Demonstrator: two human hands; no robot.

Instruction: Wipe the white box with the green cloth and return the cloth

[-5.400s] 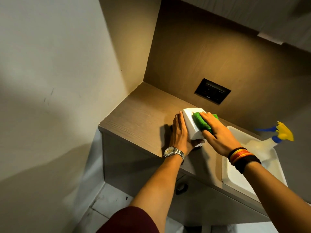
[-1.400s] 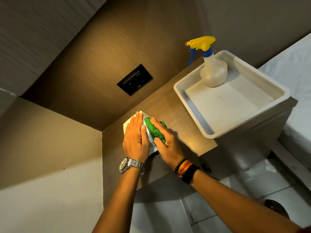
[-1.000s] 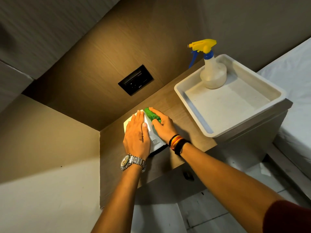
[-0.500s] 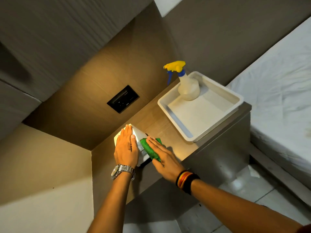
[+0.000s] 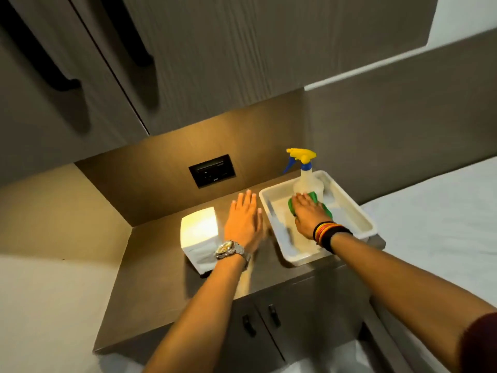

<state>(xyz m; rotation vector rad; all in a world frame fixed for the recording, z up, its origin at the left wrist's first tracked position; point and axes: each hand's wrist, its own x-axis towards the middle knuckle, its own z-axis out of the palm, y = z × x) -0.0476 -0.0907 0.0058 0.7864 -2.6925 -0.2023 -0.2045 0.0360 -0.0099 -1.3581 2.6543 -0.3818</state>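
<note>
Over at the white tray (image 5: 360,216) our right hand (image 5: 309,211) lies palm down on the green cloth (image 5: 322,204), fingers together and pressing it to the tray floor, just in front of the spray bottle (image 5: 306,181). Whether we grip the cloth or only rest on it, we cannot tell. Cloth lies directly beneath the hand, its length running along the tray toward the far rim, so we judge the return is all but done and what is left is to lift straight up. Room is tight ahead, where the bottle stands; the near half of the tray is bare. Our left hand (image 5: 243,224) hangs spread and empty above the counter (image 5: 150,265), between the tray and the white box (image 5: 200,232), which sits free at our left, near the corner.
</note>
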